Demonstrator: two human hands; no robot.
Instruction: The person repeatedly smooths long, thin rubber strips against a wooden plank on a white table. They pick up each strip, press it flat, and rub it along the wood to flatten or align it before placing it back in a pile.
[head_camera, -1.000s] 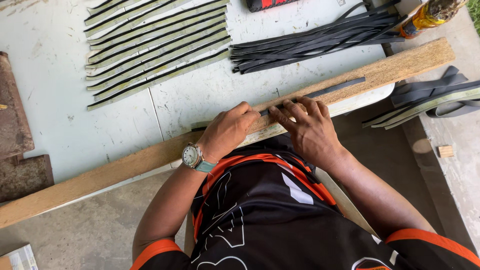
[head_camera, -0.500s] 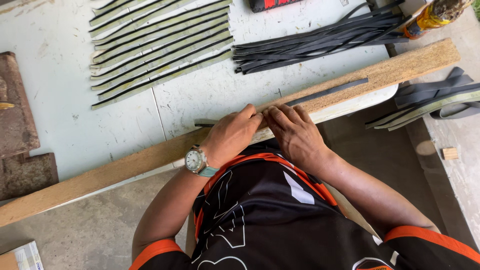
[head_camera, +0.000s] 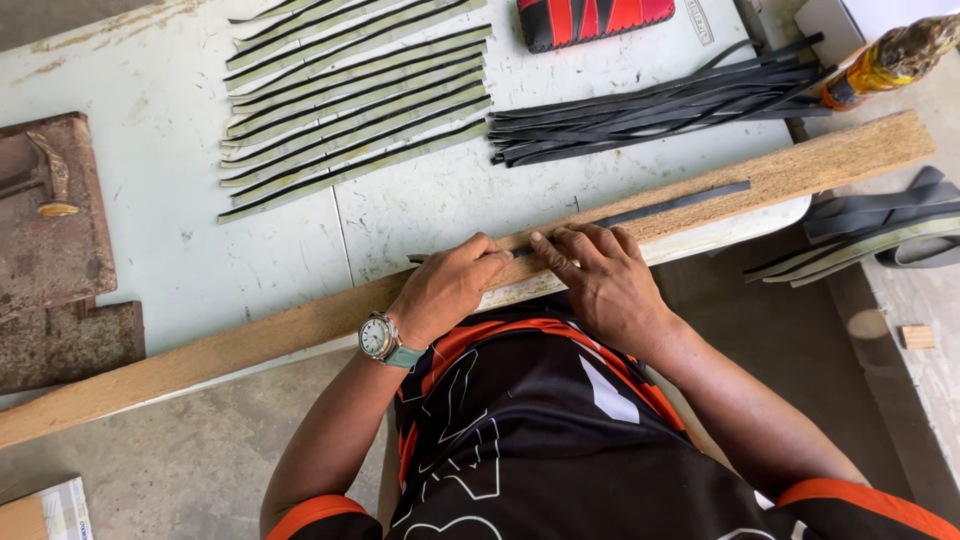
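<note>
- The left hand (head_camera: 447, 288), with a watch (head_camera: 380, 337) on its wrist, lies knuckles-up on the plank (head_camera: 250, 340). Its fingers are curled down onto the near end of the strip (head_camera: 660, 206), pinning it flat rather than gripping around it.
- The right hand (head_camera: 600, 275) sits just beside the left, nearly touching it. Its fingers are spread narrowly and laid flat, fingertips pressing on the strip. Neither hand closes around anything.
- The strip is a thin dark band lying along the top of the plank, running from under both hands out to the right. It looks light, limp and rubbery, so it likely bends and curls if lifted by one end, and is best held flat under the pads or pinched by its edges.
- The plank is long, rough and stiff, and rests slantwise across the table (head_camera: 200, 260) edge.
- Farther out on the table lies a row of pale strips (head_camera: 350, 110) with dark edges, side by side.
- To their right is a loose bundle of black strips (head_camera: 650, 105), and beside it a bottle (head_camera: 885, 62).
- At the far edge is a red and black pouch (head_camera: 590, 18).
- At the left are rusty metal plates (head_camera: 55, 250) with a hammer (head_camera: 50, 180) on top.
</note>
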